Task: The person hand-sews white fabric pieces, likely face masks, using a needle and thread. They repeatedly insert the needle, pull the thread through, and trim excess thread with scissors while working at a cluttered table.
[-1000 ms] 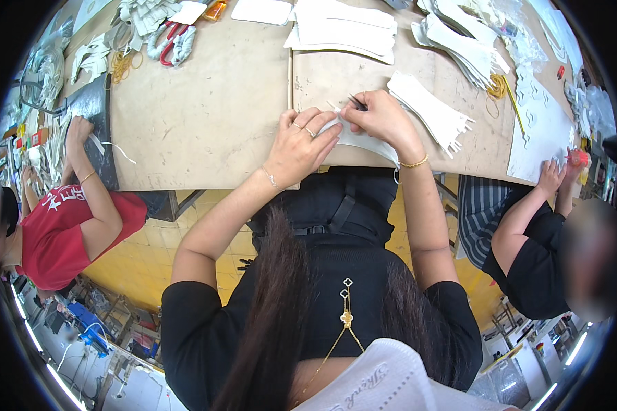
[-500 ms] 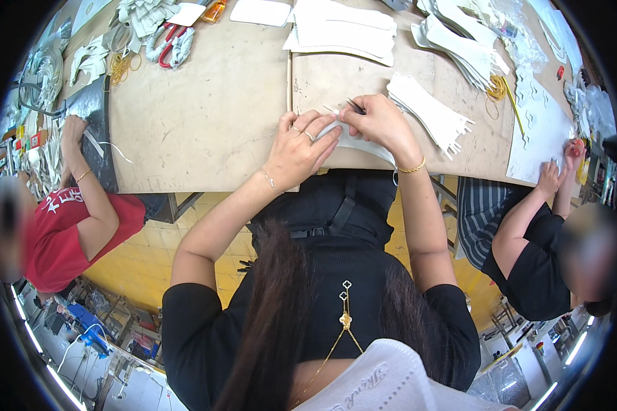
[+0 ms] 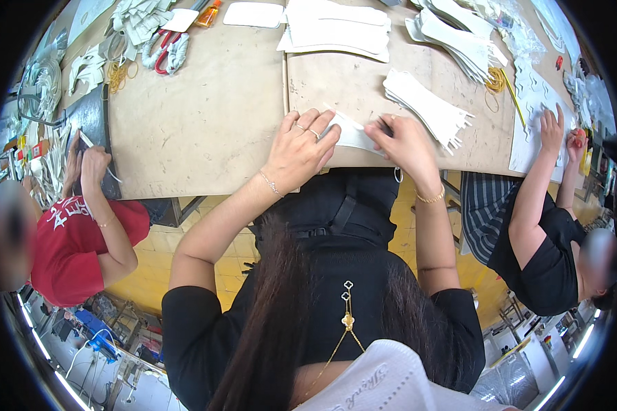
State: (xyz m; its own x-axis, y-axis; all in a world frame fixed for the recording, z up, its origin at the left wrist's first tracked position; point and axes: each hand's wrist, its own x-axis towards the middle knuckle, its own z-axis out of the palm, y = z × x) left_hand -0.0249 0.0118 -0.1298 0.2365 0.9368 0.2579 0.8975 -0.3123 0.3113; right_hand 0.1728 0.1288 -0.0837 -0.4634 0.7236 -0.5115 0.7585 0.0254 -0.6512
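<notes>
A white strip-like piece (image 3: 353,132) with a curved lower edge lies at the table's front edge, in front of my body. My left hand (image 3: 300,151) rests on its left end with the fingers stretched and lying nearly flat. At its right end is my right hand (image 3: 410,149), fingers curled around a slim dark tool (image 3: 385,126), mostly hidden, whose kind I cannot make out. The thumb of that hand points at the white piece; whether it touches is unclear. Beyond my right hand lies a stack of white shaped pieces (image 3: 421,103) with narrow tabs at one end.
Larger white sheets (image 3: 336,31) are piled at the back middle. More white pieces (image 3: 452,44) lie at the back right, beside a yellow pencil-like stick (image 3: 514,99). Red-handled scissors (image 3: 163,51) sit at the back left. Co-workers sit on both sides, their hands on the table.
My right hand has moved right and slightly toward me, away from my left hand, uncovering more of the white piece. The tool's dark tip has turned out of sight. My left hand stays put.
</notes>
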